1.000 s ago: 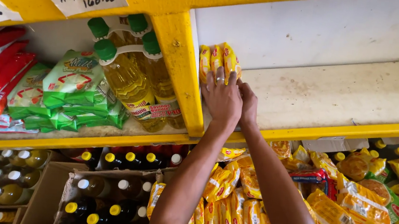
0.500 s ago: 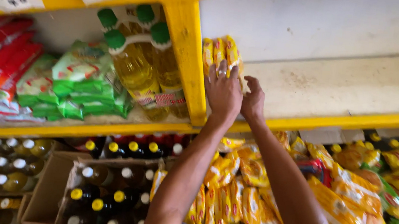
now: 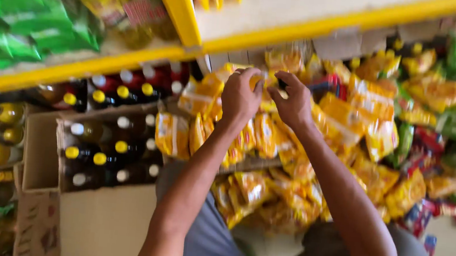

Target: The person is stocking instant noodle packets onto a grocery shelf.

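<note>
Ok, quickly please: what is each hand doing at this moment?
Left hand: closed, fingers curled on a yellow packet.
Right hand: fingers pinching the same packet from the other side.

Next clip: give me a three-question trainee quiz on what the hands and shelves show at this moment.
1. True or false: both hands are down at the heap of yellow snack packets below the yellow shelf rail.
2. What stands in the cardboard box to the left of the arms? A) dark bottles with yellow and white caps B) folded towels C) tin cans
3. Fill in: on the upper shelf, left of the yellow upright, lie ____ packets.

Key
1. True: the left hand and right hand meet at the yellow snack packets, under the yellow shelf rail.
2. A: the dark bottles fill the cardboard box.
3. Green: the green packets, beside the yellow upright.
</note>
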